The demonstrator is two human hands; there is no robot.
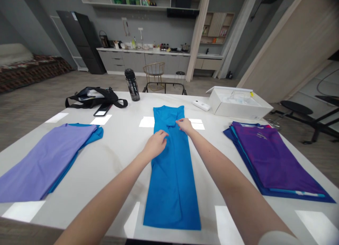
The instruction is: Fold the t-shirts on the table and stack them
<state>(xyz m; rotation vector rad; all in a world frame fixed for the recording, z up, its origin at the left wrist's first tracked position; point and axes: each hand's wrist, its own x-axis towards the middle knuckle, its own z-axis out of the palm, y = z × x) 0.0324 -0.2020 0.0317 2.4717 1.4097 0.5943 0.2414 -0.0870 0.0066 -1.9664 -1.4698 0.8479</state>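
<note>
Blue garment [164, 192], folded into a long, narrow strip, is laid flat on the white table [113, 188], beneath the two grips; its longer part is stretched below them toward the near table edge, its shorter part beyond them. By the right grip [186, 126], the edge of a folded-over flap near the far end is pinched narrowly between thumb and forefinger, the other fingers being curled in. The left grip [155, 144] is held a little lower and nearer, over the strip's left edge, with its fingers bent and loosely bunched; whether any cloth is caught in it cannot be told. Both forearms are extended forward and angled inward.

Well to the left of the left grip, a lilac garment [50, 156] is laid over some blue cloth [92, 135]. Well to the right of the right grip, a purple garment [275, 156] is stacked upon other folded clothes [317, 199]. Beyond the right grip, a small white device [201, 105] is placed just beside an open white box [235, 109]. Beyond the left grip, a dark bottle [132, 85] is stood upright, and farther left a black bag [97, 95] is set near a phone [102, 110].
</note>
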